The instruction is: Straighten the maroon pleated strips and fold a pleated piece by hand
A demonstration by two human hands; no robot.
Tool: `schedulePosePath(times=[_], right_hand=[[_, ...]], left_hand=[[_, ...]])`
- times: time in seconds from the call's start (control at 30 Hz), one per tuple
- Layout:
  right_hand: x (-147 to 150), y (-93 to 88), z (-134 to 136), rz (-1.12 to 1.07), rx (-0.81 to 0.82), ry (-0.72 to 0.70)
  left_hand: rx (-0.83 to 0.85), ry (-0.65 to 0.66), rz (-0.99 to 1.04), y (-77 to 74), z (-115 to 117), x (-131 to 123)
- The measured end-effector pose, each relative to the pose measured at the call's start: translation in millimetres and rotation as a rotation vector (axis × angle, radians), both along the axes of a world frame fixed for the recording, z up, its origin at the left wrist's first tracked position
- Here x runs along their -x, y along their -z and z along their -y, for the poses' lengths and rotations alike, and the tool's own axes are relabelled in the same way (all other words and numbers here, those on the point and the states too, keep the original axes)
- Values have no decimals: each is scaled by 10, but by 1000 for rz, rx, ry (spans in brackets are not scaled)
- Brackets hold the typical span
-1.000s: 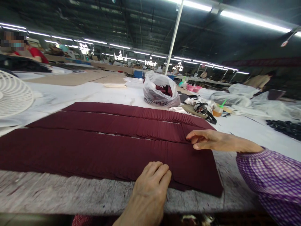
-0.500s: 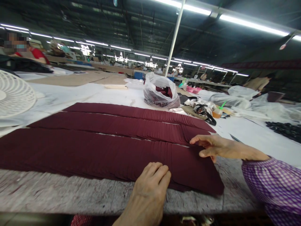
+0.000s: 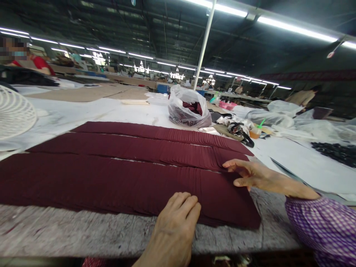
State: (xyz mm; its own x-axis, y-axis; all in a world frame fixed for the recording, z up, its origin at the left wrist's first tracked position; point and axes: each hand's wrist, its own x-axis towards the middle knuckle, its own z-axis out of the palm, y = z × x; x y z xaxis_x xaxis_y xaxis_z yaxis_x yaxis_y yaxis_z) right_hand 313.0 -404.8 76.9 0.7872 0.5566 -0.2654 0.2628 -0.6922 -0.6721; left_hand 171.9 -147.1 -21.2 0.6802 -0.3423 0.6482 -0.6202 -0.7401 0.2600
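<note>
Three long rows of overlapped maroon fabric pieces (image 3: pixel 125 167) lie fanned out across the worn table (image 3: pixel 69 231). My left hand (image 3: pixel 178 218) rests flat on the near edge of the closest row, fingers together and stretched out. My right hand (image 3: pixel 250 173), in a purple checked sleeve, lies on the right end of the closest row, fingers extended over the top piece and thumb against its edge. Neither hand lifts anything.
A clear plastic bag (image 3: pixel 189 107) with maroon cloth stands behind the rows. Black straps, a small orange bottle (image 3: pixel 255 132) and white sheets lie at the right. A white fan guard (image 3: pixel 15 113) sits at the far left. A person in red works far back left.
My right hand slid a little right and toward me along the end of the rows, from the middle row's tip to the closest row. The left hand stayed put.
</note>
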Motion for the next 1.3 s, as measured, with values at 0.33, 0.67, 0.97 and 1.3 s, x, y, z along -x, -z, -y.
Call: schedulePosePath(times=[0.33, 0.67, 0.97, 1.3], right_hand=[[-17, 73, 15, 7, 29, -7], [-54, 162, 73, 44, 18, -1], [-79, 192, 84, 67, 24, 40], [-47, 138, 57, -5, -15, 69]], left_hand=[[-55, -23, -13, -37, 48, 11], [-26, -20, -33, -31, 37, 20], [-17, -13, -30, -62, 50, 10], [-41, -13, -40, -27, 30, 15]])
